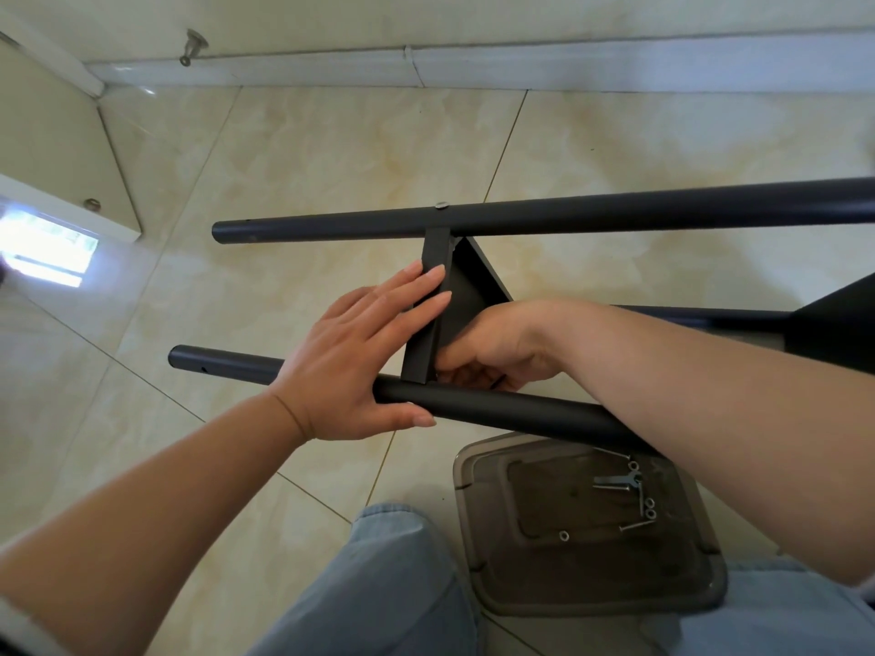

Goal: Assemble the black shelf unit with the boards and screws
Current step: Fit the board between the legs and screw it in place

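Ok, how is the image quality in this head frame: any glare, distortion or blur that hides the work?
Head view: even daylight, soft shadows. A blown-out window reflection glares on the floor at left, away from the work. Wide-angle bending curves the baseboard and the far pole. The left hand, right hand and the screws in the tray are sharp; the edges soften slightly.

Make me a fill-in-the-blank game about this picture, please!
1. The left hand lies flat against the black ____.
2. The loose screws and nuts sit in a brown plastic ____.
3. The two long tubes are coloured ____.
4. The person's trousers are light ____.

Missing words: board; tray; black; blue
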